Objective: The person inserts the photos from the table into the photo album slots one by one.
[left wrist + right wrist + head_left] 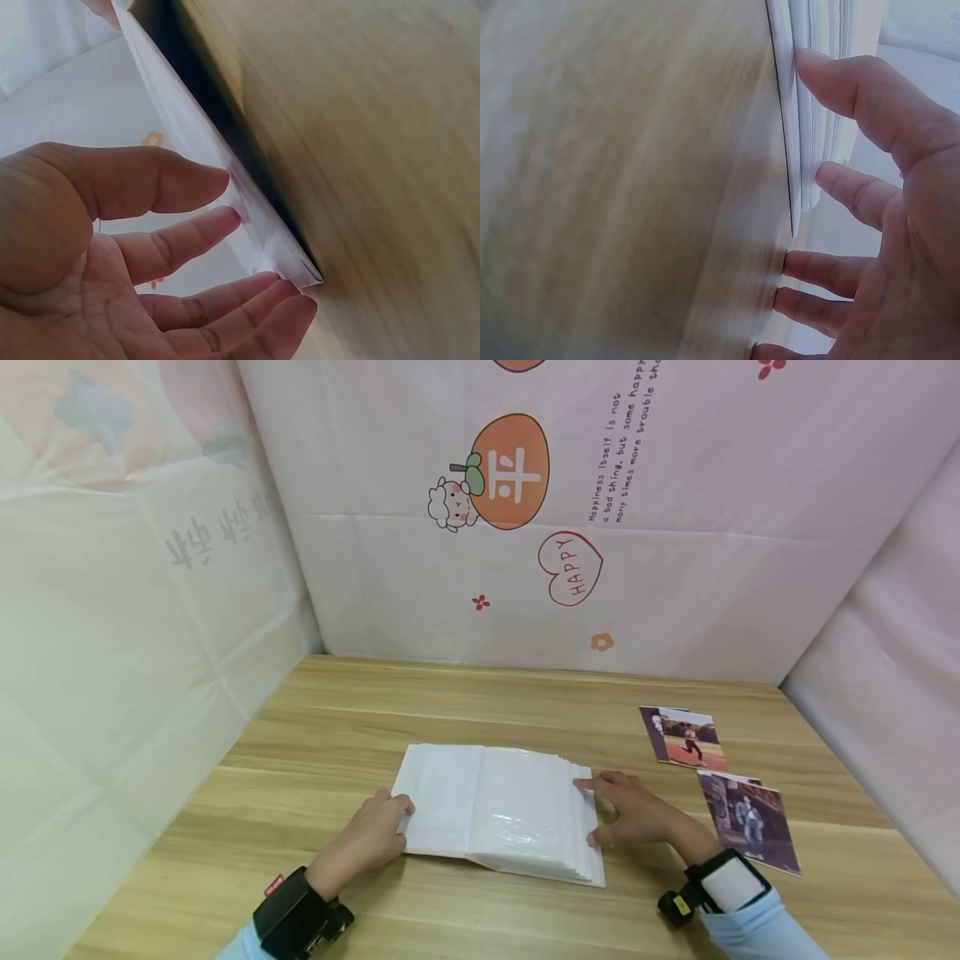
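An opened photo album [517, 806] with white pages and clear plastic sleeves lies on the wooden table. At its left edge, my left hand [372, 828] rests thumb and fingertips on the cover [184, 109]. Those fingers stay fairly straight in the left wrist view, the lower ones near the cover's corner. My right hand [637, 810] is spread at the opposite edge. Its thumb and index fingertip touch the stacked page edges [814, 142], while its other fingertips rest on the table beside the album. Light glints off the right page's plastic.
To the right of the album lie two small groups of overlapping photos: a runner photo [692, 739] farther back, and a photo of a person in a robe [750, 822] nearer my right wrist. Printed white cloth [390, 568] hangs behind and along both sides of the table [300, 777].
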Motion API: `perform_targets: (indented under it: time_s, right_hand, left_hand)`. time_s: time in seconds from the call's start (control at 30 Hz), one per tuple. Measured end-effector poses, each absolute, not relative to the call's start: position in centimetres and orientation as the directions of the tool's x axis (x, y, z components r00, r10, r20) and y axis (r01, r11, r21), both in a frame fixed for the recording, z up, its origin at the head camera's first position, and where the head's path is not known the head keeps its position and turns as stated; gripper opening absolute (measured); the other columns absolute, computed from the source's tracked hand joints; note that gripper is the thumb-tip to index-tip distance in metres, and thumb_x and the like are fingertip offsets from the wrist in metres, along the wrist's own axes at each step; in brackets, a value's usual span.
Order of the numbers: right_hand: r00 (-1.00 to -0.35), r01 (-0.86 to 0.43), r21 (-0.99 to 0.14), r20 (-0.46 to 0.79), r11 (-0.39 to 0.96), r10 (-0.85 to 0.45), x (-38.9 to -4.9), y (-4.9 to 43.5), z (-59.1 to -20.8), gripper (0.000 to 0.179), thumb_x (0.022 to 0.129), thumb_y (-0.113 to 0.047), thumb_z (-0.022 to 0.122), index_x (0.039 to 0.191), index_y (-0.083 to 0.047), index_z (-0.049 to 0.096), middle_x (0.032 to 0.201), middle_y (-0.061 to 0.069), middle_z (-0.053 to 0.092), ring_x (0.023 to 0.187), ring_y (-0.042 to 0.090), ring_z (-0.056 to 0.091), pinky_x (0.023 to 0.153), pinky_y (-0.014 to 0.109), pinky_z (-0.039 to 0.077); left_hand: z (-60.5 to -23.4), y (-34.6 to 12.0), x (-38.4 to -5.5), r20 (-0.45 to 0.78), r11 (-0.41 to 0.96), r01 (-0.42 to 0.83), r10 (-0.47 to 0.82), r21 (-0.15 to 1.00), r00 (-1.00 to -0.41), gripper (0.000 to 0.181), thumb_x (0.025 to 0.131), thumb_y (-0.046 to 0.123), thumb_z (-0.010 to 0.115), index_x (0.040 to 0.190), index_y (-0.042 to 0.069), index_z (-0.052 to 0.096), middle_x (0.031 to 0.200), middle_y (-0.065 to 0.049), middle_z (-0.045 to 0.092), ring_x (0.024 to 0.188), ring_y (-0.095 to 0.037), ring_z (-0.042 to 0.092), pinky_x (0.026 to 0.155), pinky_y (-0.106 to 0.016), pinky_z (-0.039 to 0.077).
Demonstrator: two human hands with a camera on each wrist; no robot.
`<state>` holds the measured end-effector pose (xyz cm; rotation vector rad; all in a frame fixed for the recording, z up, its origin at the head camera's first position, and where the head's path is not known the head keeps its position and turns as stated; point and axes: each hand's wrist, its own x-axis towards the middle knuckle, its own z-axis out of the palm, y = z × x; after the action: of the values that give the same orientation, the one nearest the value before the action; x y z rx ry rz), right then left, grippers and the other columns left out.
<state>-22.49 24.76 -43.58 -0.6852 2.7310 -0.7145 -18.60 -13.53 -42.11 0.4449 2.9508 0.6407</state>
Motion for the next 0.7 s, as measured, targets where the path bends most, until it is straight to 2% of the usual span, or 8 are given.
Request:
perform_targets:
  time_s: [0.3,0.5,0.7]
  right_hand:
    - [-0.859,-0.396,-0.517,-0.084,0.759,-0.506,-22.4,25.2,-43.7,0.083,0.072,-0.039,0.078,0.14,-0.008,0.041,0.137,0.034,0.028,0.122,0.054,0.024,0.088,0.069,0.026]
    - [-0.855,-0.447,-0.509,0.001,0.735,-0.519,-22.5,26.4,-43.9,0.087,0.076,-0.033,0.075,0.142,0.002,0.031,0.137,0.031,0.034,0.123,0.051,0.03,0.094,0.064,0.024]
    - [-0.898,-0.431,-0.42,0.112,0.798,-0.426,-22.4,30.0,-43.3,0.074,0.077,-0.022,0.074,0.134,0.008,0.038,0.124,0.033,0.046,0.111,0.049,0.044,0.087,0.061,0.035]
  left_hand:
    - [-42.1,-13.3,-18.8,-0.033,0.876,0.269,0.307,0.399,-0.951,0.03,0.071,-0.004,0.067,0.101,-0.004,0.062,0.095,-0.017,0.054,0.086,-0.03,0.052,0.076,-0.044,0.044]
    - [-42.3,-13.4,-18.6,-0.02,0.876,0.291,0.322,0.384,-0.946,0.031,0.071,-0.003,0.066,0.101,-0.004,0.062,0.095,-0.017,0.055,0.084,-0.029,0.052,0.075,-0.043,0.044]
    - [-42.5,-13.4,-18.4,-0.025,0.876,0.283,0.317,0.39,-0.948,0.03,0.072,-0.003,0.066,0.101,-0.003,0.062,0.095,-0.016,0.054,0.083,-0.028,0.051,0.072,-0.043,0.044]
